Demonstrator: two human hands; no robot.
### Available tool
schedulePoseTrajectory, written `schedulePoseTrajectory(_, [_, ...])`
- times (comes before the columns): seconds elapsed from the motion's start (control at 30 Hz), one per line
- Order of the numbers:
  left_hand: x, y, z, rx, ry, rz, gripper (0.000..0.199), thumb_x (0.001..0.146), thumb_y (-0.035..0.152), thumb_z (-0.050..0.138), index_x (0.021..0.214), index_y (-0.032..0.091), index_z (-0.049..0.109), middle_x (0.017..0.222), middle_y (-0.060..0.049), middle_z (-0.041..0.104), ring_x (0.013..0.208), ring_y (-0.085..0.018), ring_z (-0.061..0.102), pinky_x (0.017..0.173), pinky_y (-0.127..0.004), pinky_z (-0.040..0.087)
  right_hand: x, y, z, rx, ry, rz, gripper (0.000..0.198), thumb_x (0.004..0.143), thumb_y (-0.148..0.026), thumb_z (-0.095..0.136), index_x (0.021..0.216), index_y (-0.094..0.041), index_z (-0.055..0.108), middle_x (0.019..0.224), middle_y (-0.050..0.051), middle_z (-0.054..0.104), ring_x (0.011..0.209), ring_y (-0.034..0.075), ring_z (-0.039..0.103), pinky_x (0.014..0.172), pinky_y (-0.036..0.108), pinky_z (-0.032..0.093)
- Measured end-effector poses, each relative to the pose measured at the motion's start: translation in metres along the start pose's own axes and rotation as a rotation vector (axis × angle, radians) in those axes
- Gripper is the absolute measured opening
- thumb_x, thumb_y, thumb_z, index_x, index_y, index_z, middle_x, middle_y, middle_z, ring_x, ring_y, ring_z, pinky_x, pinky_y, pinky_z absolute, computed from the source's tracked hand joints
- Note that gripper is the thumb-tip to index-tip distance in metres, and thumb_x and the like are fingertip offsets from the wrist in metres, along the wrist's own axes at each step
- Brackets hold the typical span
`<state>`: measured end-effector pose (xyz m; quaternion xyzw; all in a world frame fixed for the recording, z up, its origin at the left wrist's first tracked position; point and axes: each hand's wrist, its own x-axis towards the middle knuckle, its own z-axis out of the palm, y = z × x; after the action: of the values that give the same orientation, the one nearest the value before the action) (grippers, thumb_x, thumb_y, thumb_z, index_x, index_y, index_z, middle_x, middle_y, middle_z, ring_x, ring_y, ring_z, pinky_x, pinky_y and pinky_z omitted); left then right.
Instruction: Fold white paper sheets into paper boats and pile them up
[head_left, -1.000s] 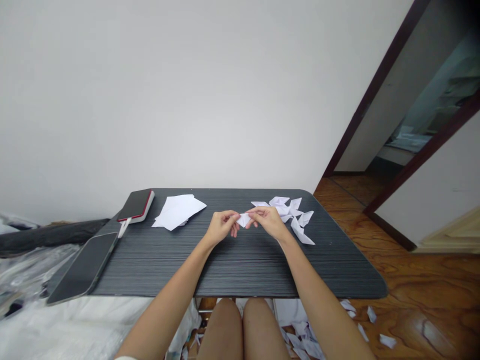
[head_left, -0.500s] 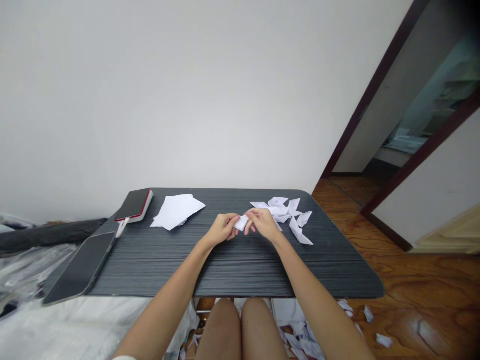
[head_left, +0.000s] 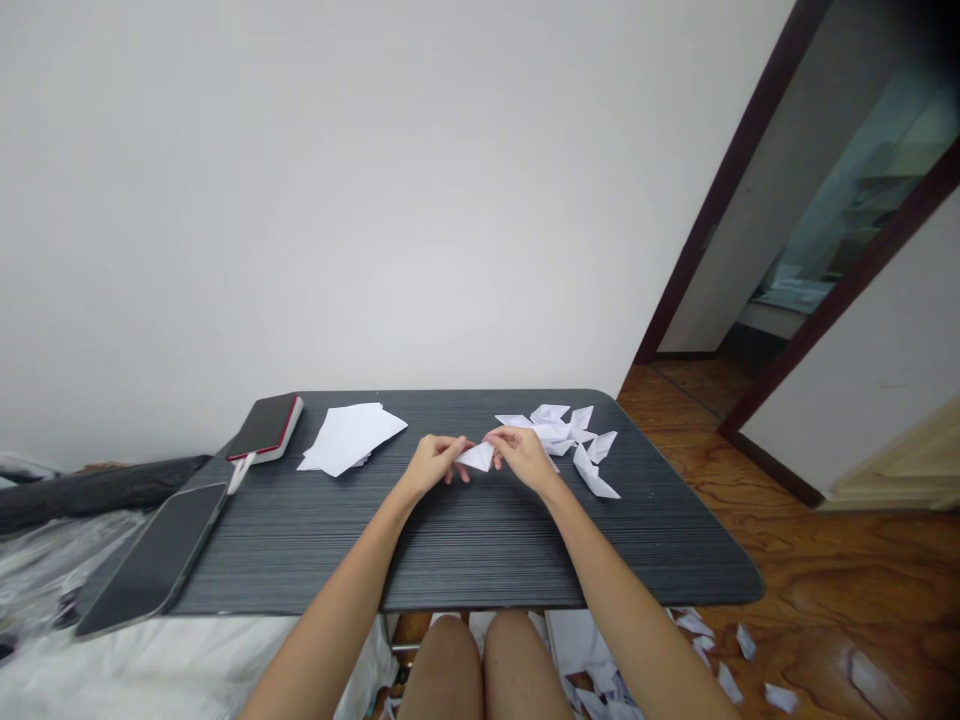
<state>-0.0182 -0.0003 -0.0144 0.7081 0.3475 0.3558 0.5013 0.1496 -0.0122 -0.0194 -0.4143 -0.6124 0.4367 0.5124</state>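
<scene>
Between my two hands, just above the dark table [head_left: 315, 560], is a small piece of folded white paper [head_left: 477, 457], roughly triangular with its point downward. My left hand [head_left: 436, 463] pinches its left end between thumb and fingers. On the other end, my right hand [head_left: 519, 455] has thumb and fingertips closed. Right behind that hand lies a heap of folded white paper boats [head_left: 555, 431], one of them [head_left: 595, 474] lying nearest to me. A stack of flat white paper sheets [head_left: 352, 437] rests to the left of my left hand.
At the table's left edge are a tablet-like dark slab [head_left: 154, 555] and a black-and-red box [head_left: 264, 428] with a white strap. White wall [head_left: 450, 200] rises behind the table. Paper scraps [head_left: 781, 697] lie on the wooden floor [head_left: 847, 570], beside a doorway at right.
The folded paper has turned in my fingers and now shows a wider, triangular shape. My hands have spread slightly apart. The whole view has shifted a little.
</scene>
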Motion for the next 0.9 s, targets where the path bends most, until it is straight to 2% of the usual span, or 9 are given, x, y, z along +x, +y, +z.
schedulePoseTrajectory(0.07, [0.0, 0.0, 0.001, -0.018, -0.014, 0.013, 0.037, 0.073, 0.037, 0.05, 0.089, 0.006, 0.063, 0.062, -0.009, 0.066, 0.051, -0.015, 0.059, 0.047, -0.022, 0.045, -0.001, 0.0, 0.003, -0.022, -0.004, -0.04, 0.016, 0.068, -0.03, 0.055, 0.072, -0.015, 0.055, 0.056, 0.0, 0.056, 0.047, 0.01, 0.053, 0.046, 0.021, 0.042])
schedulePoseTrajectory(0.17, [0.0, -0.004, 0.003, -0.02, 0.027, 0.042, 0.034, 0.068, 0.031, 0.057, 0.094, 0.009, 0.062, 0.078, -0.009, 0.067, 0.069, -0.018, 0.062, 0.066, -0.027, 0.048, -0.002, 0.004, 0.008, -0.011, -0.013, -0.039, 0.023, 0.067, -0.027, 0.056, 0.087, -0.017, 0.052, 0.064, 0.0, 0.055, 0.056, 0.012, 0.055, 0.053, 0.024, 0.045])
schedulePoseTrajectory(0.27, [0.001, -0.011, 0.005, -0.012, 0.063, 0.047, 0.034, 0.067, 0.03, 0.058, 0.094, 0.01, 0.062, 0.083, -0.009, 0.067, 0.072, -0.019, 0.062, 0.069, -0.03, 0.049, -0.002, 0.013, 0.012, -0.104, 0.004, -0.065, 0.032, 0.072, -0.021, 0.049, 0.104, -0.016, 0.047, 0.076, 0.004, 0.054, 0.064, 0.014, 0.055, 0.062, 0.028, 0.046])
schedulePoseTrajectory(0.37, [0.002, -0.014, 0.009, 0.015, 0.121, 0.056, 0.032, 0.066, 0.03, 0.059, 0.09, 0.009, 0.064, 0.082, -0.009, 0.067, 0.071, -0.02, 0.063, 0.07, -0.032, 0.049, -0.001, 0.019, 0.013, -0.323, 0.07, -0.193, 0.042, 0.073, -0.013, 0.044, 0.115, -0.016, 0.044, 0.085, 0.006, 0.049, 0.078, 0.016, 0.051, 0.075, 0.033, 0.043])
schedulePoseTrajectory(0.43, [0.003, -0.014, 0.011, 0.013, 0.137, 0.055, 0.033, 0.067, 0.031, 0.059, 0.09, 0.008, 0.064, 0.081, -0.01, 0.067, 0.07, -0.02, 0.063, 0.07, -0.032, 0.049, -0.002, 0.019, 0.014, -0.425, 0.133, -0.256, 0.046, 0.072, -0.01, 0.044, 0.117, -0.018, 0.043, 0.087, 0.006, 0.045, 0.08, 0.015, 0.049, 0.079, 0.035, 0.041])
schedulePoseTrajectory(0.5, [0.003, -0.013, 0.012, -0.013, 0.129, 0.059, 0.035, 0.068, 0.032, 0.057, 0.092, 0.008, 0.063, 0.081, -0.01, 0.067, 0.069, -0.02, 0.062, 0.069, -0.032, 0.049, -0.003, 0.018, 0.015, -0.446, 0.201, -0.258, 0.047, 0.071, -0.011, 0.046, 0.117, -0.019, 0.043, 0.085, 0.004, 0.042, 0.071, 0.013, 0.049, 0.076, 0.034, 0.043])
schedulePoseTrajectory(0.6, [0.004, -0.01, 0.011, -0.012, 0.15, 0.094, 0.033, 0.069, 0.032, 0.056, 0.09, 0.008, 0.064, 0.085, -0.009, 0.066, 0.076, -0.02, 0.061, 0.073, -0.031, 0.047, -0.004, 0.016, 0.02, -0.343, 0.271, -0.235, 0.043, 0.071, -0.014, 0.048, 0.113, -0.019, 0.043, 0.084, 0.003, 0.042, 0.061, 0.01, 0.048, 0.063, 0.029, 0.047])
schedulePoseTrajectory(0.73, [0.004, -0.01, 0.008, 0.001, 0.204, 0.093, 0.03, 0.068, 0.032, 0.058, 0.085, 0.009, 0.066, 0.085, -0.009, 0.066, 0.08, -0.021, 0.06, 0.076, -0.03, 0.045, -0.004, 0.016, 0.027, -0.216, 0.28, -0.264, 0.024, 0.071, -0.02, 0.05, 0.094, -0.018, 0.047, 0.088, 0.004, 0.045, 0.067, 0.01, 0.052, 0.058, 0.024, 0.049])
schedulePoseTrajectory(0.9, [0.003, -0.012, 0.008, -0.019, 0.213, 0.034, 0.028, 0.064, 0.032, 0.061, 0.08, 0.009, 0.067, 0.08, -0.008, 0.067, 0.078, -0.021, 0.06, 0.075, -0.029, 0.045, -0.003, 0.018, 0.028, -0.269, 0.284, -0.218, 0.017, 0.069, -0.021, 0.051, 0.086, -0.016, 0.05, 0.084, 0.005, 0.049, 0.064, 0.01, 0.052, 0.056, 0.023, 0.048])
